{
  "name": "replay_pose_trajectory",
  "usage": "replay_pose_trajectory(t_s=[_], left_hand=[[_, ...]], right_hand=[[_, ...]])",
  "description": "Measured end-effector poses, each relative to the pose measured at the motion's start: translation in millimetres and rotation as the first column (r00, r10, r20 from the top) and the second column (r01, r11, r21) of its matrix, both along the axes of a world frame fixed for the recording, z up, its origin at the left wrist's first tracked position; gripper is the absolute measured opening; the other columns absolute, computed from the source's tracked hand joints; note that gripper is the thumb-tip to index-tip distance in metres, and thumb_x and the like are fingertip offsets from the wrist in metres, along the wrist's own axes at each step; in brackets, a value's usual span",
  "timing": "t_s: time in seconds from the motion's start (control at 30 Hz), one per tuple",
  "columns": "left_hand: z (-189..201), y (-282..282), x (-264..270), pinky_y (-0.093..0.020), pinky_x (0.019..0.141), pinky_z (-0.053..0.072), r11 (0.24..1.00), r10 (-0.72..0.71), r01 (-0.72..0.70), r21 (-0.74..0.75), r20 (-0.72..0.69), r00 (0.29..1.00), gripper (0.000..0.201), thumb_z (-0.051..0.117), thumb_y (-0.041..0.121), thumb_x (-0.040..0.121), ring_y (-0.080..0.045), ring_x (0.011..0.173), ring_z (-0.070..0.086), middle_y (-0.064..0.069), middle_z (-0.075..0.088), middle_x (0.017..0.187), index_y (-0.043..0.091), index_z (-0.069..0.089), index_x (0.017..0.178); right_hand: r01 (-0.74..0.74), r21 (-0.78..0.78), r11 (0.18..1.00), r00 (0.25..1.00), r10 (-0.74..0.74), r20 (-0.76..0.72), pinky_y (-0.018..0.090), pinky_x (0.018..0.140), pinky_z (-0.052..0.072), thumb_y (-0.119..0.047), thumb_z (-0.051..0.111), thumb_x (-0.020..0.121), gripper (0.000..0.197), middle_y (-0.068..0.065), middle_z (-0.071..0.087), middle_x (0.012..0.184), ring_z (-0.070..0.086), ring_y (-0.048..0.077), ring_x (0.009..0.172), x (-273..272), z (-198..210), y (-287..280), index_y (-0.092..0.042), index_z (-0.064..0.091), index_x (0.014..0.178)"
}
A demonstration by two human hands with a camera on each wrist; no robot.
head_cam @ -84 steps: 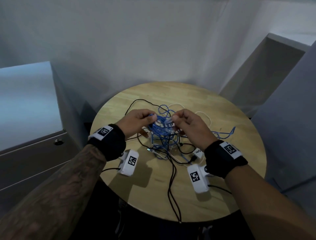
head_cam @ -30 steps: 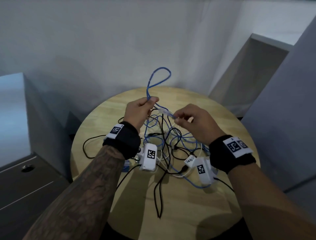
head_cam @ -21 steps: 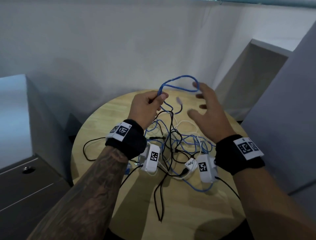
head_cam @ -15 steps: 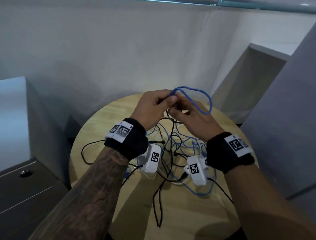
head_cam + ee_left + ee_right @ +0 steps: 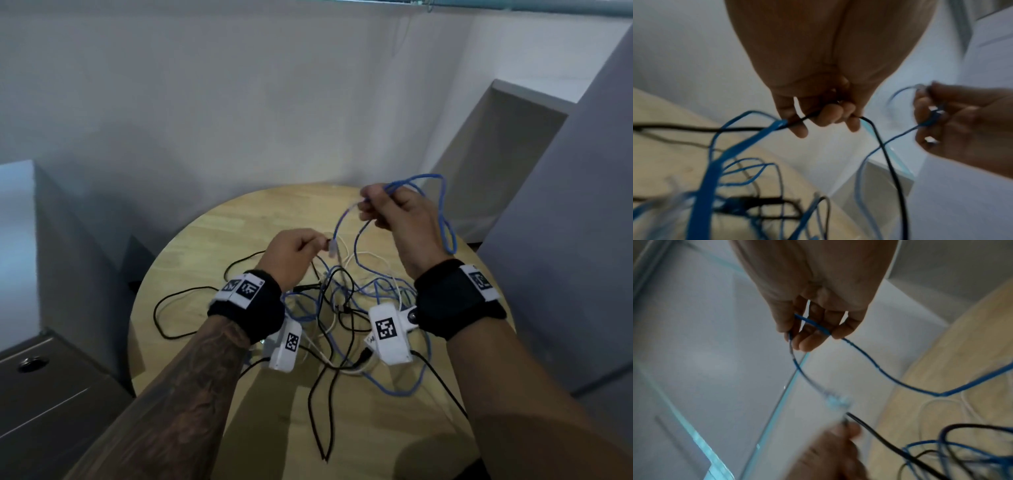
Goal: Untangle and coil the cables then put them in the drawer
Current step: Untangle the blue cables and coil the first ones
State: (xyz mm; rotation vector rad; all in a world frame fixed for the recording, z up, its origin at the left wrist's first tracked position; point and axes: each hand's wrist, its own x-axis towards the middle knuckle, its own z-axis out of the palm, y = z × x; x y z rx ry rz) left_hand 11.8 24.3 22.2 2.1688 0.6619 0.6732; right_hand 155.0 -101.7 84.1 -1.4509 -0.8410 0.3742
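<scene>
A tangle of blue, black and white cables lies on the round wooden table. My right hand is raised above the table's far right and pinches a blue cable. Loops of this cable hang behind its wrist, and a clear plug sticks out by the fingertips. My left hand is lower, over the tangle, with fingers curled round a black cable. Another clear plug dangles just right of it. The left wrist view shows both hands, left hand and right hand, apart.
A grey drawer cabinet with a round lock stands to the left of the table, drawers closed. Grey partitions stand close on the right. A white wall lies behind. Black cable ends trail toward the table's near edge.
The hands were together at the blue loop half a second ago. Now they have parted: the right hand rose to the right with the blue cable, the left dropped lower.
</scene>
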Motion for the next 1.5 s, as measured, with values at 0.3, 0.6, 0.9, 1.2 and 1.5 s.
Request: replay_pose_trajectory(t_s=[0.3, 0.6, 0.9, 1.2, 1.5], left_hand=[[3.4, -1.8, 14.0, -0.019, 0.076, 0.045, 0.996, 0.079, -0.072, -0.051, 0.165, 0.983, 0.044, 0.062, 0.018, 0.093, -0.010, 0.085, 0.058, 0.004, 0.055, 0.123, 0.025, 0.051, 0.135], [-8.5, -42.2, 37.1, -0.024, 0.058, 0.048, 0.925, -0.095, 0.160, -0.345, 0.199, 0.976, 0.006, 0.060, 0.009, 0.094, -0.008, 0.064, 0.063, -0.003, 0.069, 0.075, 0.011, 0.064, 0.090], [45.0, -38.2, 21.4, -0.033, 0.061, 0.054, 0.826, 0.082, 0.231, -0.514, 0.516, 0.853, 0.015, 0.060, 0.021, 0.096, -0.016, 0.066, 0.062, -0.004, 0.058, 0.076, 0.008, 0.066, 0.099], [-8.3, -69.1, 34.6, -0.025, 0.065, 0.049, 0.887, -0.215, 0.261, -0.381, 0.159, 0.964, 0.020, 0.057, 0.026, 0.098, -0.011, 0.079, 0.062, 0.000, 0.067, 0.089, 0.011, 0.071, 0.102], [4.0, -43.2, 20.3, -0.023, 0.081, 0.043, 0.971, -0.237, 0.237, -0.003, 0.050, 0.970, 0.011, 0.060, 0.034, 0.095, -0.007, 0.091, 0.051, 0.017, 0.065, 0.091, 0.028, 0.070, 0.093]], right_hand=[[-0.126, 0.214, 0.969, 0.900, 0.202, -0.385, 0.030, 0.070, 0.043, -0.026, 0.039, 0.107, 0.032, -0.005, 0.057, 0.064, 0.068, 0.016, 0.075, -1.7, 25.5, -13.2, -0.019, 0.055, 0.080], [-0.163, 0.271, 0.949, 0.913, 0.250, -0.323, 0.026, 0.049, 0.035, -0.029, 0.051, 0.101, 0.026, -0.006, 0.038, 0.054, 0.031, 0.009, 0.044, -1.6, 41.0, -33.9, -0.017, 0.055, 0.078], [0.072, -0.586, 0.807, 0.779, 0.321, 0.538, 0.030, 0.062, 0.037, -0.035, 0.061, 0.097, 0.020, -0.004, 0.054, 0.065, 0.052, 0.012, 0.061, -0.4, -6.7, -30.0, -0.023, 0.069, 0.083], [-0.253, 0.215, 0.943, 0.903, 0.310, -0.297, 0.048, 0.093, 0.055, -0.032, 0.047, 0.105, 0.038, -0.002, 0.038, 0.055, 0.046, 0.012, 0.054, -8.5, 33.7, -29.2, -0.009, 0.064, 0.080], [0.029, 0.402, 0.915, 0.842, 0.194, -0.503, 0.029, 0.057, 0.052, -0.029, 0.050, 0.102, 0.038, -0.007, 0.036, 0.045, 0.036, 0.009, 0.045, 4.4, 38.7, -41.7, -0.015, 0.055, 0.066]])
